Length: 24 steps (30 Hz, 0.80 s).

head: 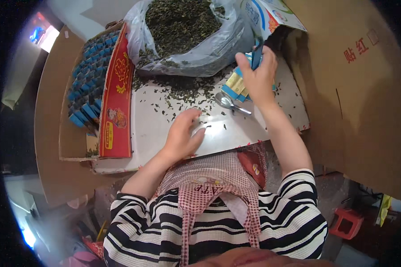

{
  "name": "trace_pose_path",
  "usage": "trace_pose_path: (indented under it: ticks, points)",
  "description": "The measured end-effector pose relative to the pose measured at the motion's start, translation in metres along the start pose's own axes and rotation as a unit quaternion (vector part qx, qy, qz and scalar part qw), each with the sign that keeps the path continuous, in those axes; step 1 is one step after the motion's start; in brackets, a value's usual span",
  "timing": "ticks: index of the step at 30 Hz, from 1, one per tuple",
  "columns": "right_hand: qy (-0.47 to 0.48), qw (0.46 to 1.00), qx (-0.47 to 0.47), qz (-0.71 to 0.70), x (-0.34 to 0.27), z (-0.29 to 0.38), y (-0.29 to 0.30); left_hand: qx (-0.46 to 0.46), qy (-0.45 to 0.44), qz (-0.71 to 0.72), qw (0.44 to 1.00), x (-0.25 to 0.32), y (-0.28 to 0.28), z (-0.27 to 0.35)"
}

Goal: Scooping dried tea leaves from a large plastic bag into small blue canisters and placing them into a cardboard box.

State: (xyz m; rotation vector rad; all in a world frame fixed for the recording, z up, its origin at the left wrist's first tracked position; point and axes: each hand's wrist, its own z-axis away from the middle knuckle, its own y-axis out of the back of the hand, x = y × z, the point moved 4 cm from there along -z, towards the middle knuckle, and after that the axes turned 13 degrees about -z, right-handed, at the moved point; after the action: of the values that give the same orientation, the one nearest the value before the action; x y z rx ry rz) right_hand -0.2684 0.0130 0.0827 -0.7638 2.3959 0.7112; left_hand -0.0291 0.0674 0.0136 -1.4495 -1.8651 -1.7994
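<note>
Between the thumb and fingers of my right hand [259, 71] is a small blue packet [256, 55], held upright over a fanned pile of blue and gold packets [234, 83]. My left hand [185, 133] hovers at the near side of the white board [153, 133], fingers apart, holding nothing. A metal spoon [224, 100] lies beside the pile, its handle pointing towards me. Behind it stands an open clear plastic bag [200, 63] of dried green leaves, probably tea [180, 26]. Loose leaves [183, 90] are scattered on the board before the bag.
At the left, an open cardboard box with a red side [116, 100] holds rows of blue packets [92, 73]. A cut printed carton [277, 15] stands at the back right. Large brown cardboard [354, 100] covers the right side. A red plastic stool [347, 223] is on the floor.
</note>
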Motion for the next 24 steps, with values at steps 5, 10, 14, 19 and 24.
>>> trace_pose_path:
  ticks: [5, 10, 14, 19, 24]
  points:
    - [-0.103, 0.970, -0.115, -0.189, -0.048, 0.055, -0.035, 0.089, -0.069, 0.028, 0.993, 0.027, 0.008, -0.049]
    - [-0.076, 0.965, -0.140, -0.208, -0.073, 0.079, -0.049, 0.050, -0.005, 0.162, 0.986, -0.001, -0.009, -0.059]
    - [-0.099, 0.936, -0.195, -0.277, -0.067, 0.089, -0.062, 0.123, -0.094, 0.114, 0.981, 0.007, -0.002, -0.057]
    - [-0.195, 0.875, -0.328, -0.296, -0.071, 0.094, -0.055, 0.165, -0.062, -0.022, 0.984, -0.004, 0.012, -0.063]
    - [-0.016, 0.956, -0.291, -0.046, -0.056, 0.066, 0.007, 0.146, -0.005, -0.018, 0.989, -0.021, 0.022, -0.060]
